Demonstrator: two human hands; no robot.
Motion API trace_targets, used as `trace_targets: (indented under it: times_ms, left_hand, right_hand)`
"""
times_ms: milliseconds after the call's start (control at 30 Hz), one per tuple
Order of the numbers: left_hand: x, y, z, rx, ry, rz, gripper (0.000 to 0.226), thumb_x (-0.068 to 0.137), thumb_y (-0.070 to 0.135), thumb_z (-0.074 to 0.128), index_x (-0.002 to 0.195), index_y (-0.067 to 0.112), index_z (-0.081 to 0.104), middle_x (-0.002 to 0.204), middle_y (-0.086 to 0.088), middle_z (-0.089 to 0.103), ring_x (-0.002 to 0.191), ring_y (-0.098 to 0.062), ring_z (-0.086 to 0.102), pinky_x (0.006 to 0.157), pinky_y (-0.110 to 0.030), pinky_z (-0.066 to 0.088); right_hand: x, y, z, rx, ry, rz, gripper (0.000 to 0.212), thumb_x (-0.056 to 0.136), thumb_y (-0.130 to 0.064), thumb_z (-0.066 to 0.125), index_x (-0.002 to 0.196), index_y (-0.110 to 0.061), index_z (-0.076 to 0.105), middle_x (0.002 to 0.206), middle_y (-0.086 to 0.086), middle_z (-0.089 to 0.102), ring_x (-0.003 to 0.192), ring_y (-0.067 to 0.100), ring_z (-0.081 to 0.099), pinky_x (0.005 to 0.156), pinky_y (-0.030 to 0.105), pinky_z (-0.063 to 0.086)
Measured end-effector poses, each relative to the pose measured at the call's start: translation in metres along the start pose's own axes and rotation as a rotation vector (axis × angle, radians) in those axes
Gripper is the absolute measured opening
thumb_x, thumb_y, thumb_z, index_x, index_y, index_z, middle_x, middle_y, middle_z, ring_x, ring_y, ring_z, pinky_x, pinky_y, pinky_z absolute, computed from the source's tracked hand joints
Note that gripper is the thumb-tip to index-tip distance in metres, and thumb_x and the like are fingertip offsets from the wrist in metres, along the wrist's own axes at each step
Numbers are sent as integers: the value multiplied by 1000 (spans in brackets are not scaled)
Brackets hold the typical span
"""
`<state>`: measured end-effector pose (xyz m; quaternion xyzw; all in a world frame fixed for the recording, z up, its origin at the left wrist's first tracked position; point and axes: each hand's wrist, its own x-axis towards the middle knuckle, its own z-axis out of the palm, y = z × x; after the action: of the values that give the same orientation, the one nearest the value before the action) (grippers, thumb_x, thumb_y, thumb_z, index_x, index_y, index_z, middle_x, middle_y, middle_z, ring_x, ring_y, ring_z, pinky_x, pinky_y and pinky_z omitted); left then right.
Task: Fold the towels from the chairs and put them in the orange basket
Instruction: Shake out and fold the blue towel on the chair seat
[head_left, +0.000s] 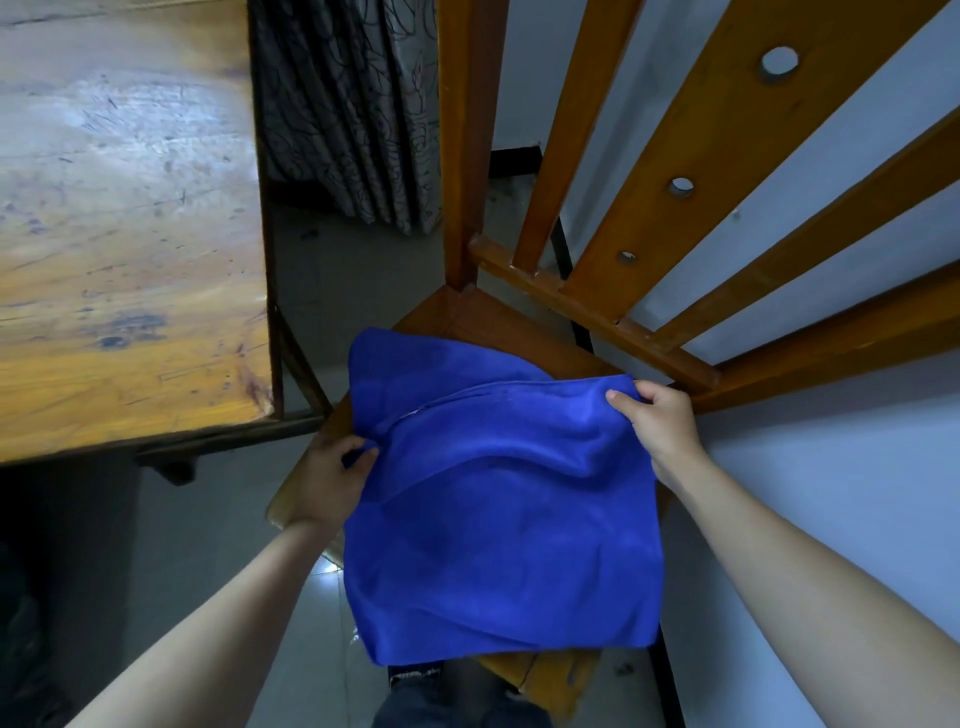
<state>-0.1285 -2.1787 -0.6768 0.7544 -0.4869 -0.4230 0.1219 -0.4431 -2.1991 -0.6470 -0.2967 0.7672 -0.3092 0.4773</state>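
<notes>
Fingers (621, 397) of left hand (324, 480) and right hand (665, 423) pinch the blue towel (498, 519), seemingly doubled, over the chair (498, 325).

I count one blue towel (498, 519) toward six o'clock, one wooden chair (717, 171) at two o'clock with three round holes (680, 186), one table (119, 234) at ten, one curtain (343, 104) at eleven, and two hands: left hand (327, 483) at eight, right hand (660, 426) at four
</notes>
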Motion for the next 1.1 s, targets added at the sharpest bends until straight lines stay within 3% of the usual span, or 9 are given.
trace_targets:
  times_ms: [233,300,367,533,667,733,833,967,1100]
  left_hand:
    - [-7,-3,-9,-130,103,-60,13,90,14,57,79,15,63,83,-4,62,80,-23,57,69,-32,43]
    - [-11,-1,-13,-172,132,-83,11,90,13,57,81,12,64,76,-1,60,76,-21,55,64,-28,43]
    - [-15,3,-18,-162,153,-90,9,90,11,58,87,8,66,82,-3,60,77,-20,54,62,-27,40]
    - [-36,10,-34,-343,236,-89,13,87,2,59,97,9,65,94,-6,60,84,-19,53,62,-17,41]
    - [-57,13,-48,-425,259,-43,13,83,-3,62,91,5,68,84,-6,63,69,-7,58,54,-3,44]
    - [-68,9,-57,-463,253,-8,16,81,-7,61,86,7,67,82,-6,64,66,-3,57,54,-1,44]
    - [-85,5,-68,-415,210,72,28,79,-12,61,71,14,65,77,-2,64,65,-3,59,55,-3,45]
    - [-128,2,-98,-273,163,170,37,77,-16,60,68,19,63,79,2,66,68,-4,63,62,-5,48]
    - [-172,10,-125,-133,143,276,44,71,-21,61,68,23,59,77,-1,66,68,-5,62,62,-9,47]
  right_hand:
    - [-8,-2,-14,191,8,77,15,85,-5,63,99,-4,67,86,2,67,84,20,64,74,29,54]
    - [-11,-5,-18,266,4,91,11,84,-2,63,93,-8,67,83,4,67,79,18,65,64,22,56]
    - [-14,-9,-20,301,1,86,13,84,0,62,83,-12,66,77,4,68,73,16,65,56,17,54]
    - [-26,-13,-30,257,-22,3,14,84,-2,63,79,-13,67,66,-5,71,71,13,67,57,17,53]
    - [-37,-16,-39,121,-36,-70,19,86,-1,61,103,-9,66,92,0,67,88,15,63,63,13,53]
    - [-46,-19,-47,-37,-50,-112,33,86,-1,60,119,-9,61,107,2,60,100,16,58,76,20,53]
    - [-62,-24,-60,-313,-97,-160,41,87,-1,59,127,-9,56,110,2,54,108,17,51,93,32,46]
    - [-108,-44,-80,-567,-150,-269,23,87,-1,59,109,-4,65,105,6,58,98,18,53,80,25,43]
    - [-156,-64,-104,-689,-156,-293,11,84,-3,62,86,-13,65,91,3,59,81,15,54,62,15,40]
